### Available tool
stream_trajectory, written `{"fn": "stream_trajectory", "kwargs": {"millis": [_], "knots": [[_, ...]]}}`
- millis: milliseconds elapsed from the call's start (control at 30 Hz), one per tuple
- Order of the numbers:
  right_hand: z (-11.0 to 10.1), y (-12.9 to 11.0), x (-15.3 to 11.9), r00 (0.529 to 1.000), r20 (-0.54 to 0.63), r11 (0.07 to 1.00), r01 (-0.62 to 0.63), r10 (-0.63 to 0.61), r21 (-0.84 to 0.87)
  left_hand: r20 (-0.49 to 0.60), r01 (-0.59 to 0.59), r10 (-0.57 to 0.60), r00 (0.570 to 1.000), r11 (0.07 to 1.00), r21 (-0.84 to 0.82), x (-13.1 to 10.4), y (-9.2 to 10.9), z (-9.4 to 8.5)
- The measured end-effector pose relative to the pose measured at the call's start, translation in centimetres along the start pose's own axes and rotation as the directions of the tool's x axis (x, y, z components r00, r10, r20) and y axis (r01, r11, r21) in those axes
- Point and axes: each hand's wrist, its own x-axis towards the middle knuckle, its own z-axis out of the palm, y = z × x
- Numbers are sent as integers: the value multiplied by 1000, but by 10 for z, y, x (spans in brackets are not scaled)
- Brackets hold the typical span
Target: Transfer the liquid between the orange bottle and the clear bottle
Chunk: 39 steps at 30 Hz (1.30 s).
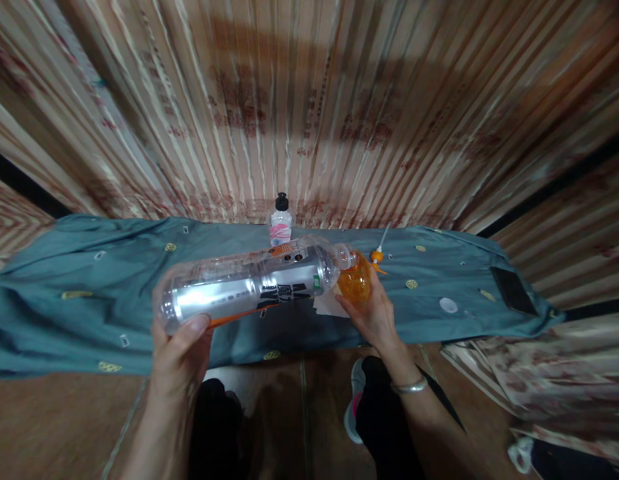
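Note:
A large clear bottle (254, 283) with a silver label lies nearly level in the air, its neck toward the right. My left hand (182, 350) is wrapped round its base end. The mouth of the bottle meets a small orange translucent container (355, 280), which my right hand (372, 310) grips from its right side. An orange pump top with a white tube (377, 255) rests on the cloth just beyond my right hand. Behind the large bottle stands a small clear bottle (281, 223) with a black cap and a pink label. Something pale and flat (332, 305) shows below the orange container.
A green patterned cloth (139, 267) covers the long narrow surface. On its right lie a dark phone-like slab (513, 291) and a round whitish disc (448, 305). A pleated curtain (299, 120) hangs behind. Below the front edge are my legs and a shoe (356, 403).

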Motion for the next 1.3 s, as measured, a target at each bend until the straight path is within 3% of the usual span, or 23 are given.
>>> {"fn": "stream_trajectory", "kwargs": {"millis": [1300], "knots": [[-1,-1,0,999,15,999,-43,43,-6,-18,12,-11,1000,1000,12,-3,2,4]]}}
